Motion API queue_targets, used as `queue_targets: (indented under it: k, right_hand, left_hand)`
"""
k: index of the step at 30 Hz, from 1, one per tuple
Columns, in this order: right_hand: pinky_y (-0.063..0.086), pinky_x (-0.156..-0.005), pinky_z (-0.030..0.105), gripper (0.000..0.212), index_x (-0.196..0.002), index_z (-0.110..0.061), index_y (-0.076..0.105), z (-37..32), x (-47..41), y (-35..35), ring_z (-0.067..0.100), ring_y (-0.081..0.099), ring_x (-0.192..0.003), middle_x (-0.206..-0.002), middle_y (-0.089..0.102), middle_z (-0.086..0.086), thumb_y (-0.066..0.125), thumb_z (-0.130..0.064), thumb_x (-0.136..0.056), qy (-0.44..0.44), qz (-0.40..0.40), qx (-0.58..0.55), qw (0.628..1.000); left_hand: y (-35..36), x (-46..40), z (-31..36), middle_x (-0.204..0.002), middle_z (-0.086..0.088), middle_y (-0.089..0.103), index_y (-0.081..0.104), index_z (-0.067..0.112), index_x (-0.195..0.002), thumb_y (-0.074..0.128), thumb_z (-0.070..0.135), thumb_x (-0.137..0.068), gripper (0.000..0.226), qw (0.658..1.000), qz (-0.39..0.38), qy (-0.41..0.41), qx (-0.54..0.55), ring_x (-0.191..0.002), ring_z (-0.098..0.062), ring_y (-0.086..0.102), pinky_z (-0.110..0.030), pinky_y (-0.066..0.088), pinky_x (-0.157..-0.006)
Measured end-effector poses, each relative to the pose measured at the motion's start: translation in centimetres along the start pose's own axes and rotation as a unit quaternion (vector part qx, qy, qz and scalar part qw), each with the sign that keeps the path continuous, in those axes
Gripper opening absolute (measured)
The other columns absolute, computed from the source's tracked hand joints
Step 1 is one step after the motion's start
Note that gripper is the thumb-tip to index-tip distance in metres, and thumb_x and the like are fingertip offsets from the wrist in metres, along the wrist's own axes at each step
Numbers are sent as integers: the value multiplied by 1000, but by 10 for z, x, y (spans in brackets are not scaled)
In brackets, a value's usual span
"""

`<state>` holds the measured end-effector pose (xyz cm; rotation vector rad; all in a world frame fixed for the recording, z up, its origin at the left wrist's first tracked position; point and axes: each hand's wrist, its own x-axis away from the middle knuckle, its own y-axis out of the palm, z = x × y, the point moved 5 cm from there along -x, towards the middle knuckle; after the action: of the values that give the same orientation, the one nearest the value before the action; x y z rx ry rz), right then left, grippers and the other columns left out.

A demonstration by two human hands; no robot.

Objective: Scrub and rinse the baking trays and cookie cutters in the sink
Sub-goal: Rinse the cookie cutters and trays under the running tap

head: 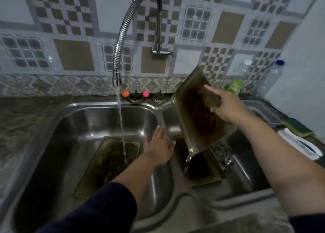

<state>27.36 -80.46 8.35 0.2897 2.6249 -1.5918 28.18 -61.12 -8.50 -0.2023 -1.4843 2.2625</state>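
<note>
steel sink [73,109]; right grip [223,106] clutches tilted grimy flat tray [197,116], left grip [159,146] released.

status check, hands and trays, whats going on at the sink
Right hand grips tilted tray, water draining off its corner. Left hand open, empty, over left basin. Tap running onto second tray. Nothing blocking.

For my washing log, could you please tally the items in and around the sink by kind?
Baking trays: 3 (tilted tray in the right hand, one under the running water, one in the right basin)
Sink strainers: 2
Small balls: 2 (orange, pink)
Plastic bottles: 2
Sponge: 1
Total: 10
</note>
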Motion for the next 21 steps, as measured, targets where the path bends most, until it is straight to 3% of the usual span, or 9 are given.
queue_targets:
  k: [3,6,13,17,21]
  right_hand:
    - [36,-99,21,79,-144,-41,37,47,2,25,18,47,-129,-145,46,-2,68,0,-83,28,-31,-33,999]
    - [37,-102,25,80,-144,-40,37,93,6,66,18,48,-128,-145,47,0,69,-1,-82,68,-79,-83,991]
    - [29,-111,35,79,-145,-41,34,161,17,134,21,29,-141,-154,32,-1,69,-5,-84,97,-152,-172,968]
    - [30,-112,37,74,-147,-37,31,189,17,155,22,31,-140,-153,32,1,66,-9,-87,124,-186,-180,958]
    - [33,-112,36,66,-146,-35,33,209,17,178,24,37,-137,-153,33,4,63,-17,-91,125,-221,-118,960]
  left_hand:
    - [16,-3,9,-159,0,-23,-6,16,-153,17,58,-98,73,997,-44,-41,-53,-145,-17,-23,-60,-6,-115]
    - [27,0,14,-156,-2,-29,-16,13,-151,13,68,-92,85,987,-38,-81,-132,-144,-18,-26,-62,-7,-114]
    - [27,0,20,-159,-3,-22,-13,12,-152,13,68,-92,87,972,-1,-108,-208,-146,-17,-19,-57,-10,-115]
    - [28,-3,20,-159,-1,-22,-13,13,-153,13,66,-93,84,969,6,-116,-220,-147,-16,-18,-58,-8,-116]
    - [26,-4,19,-158,0,-24,-15,14,-152,13,64,-93,82,966,-1,-120,-230,-146,-15,-20,-57,-8,-117]
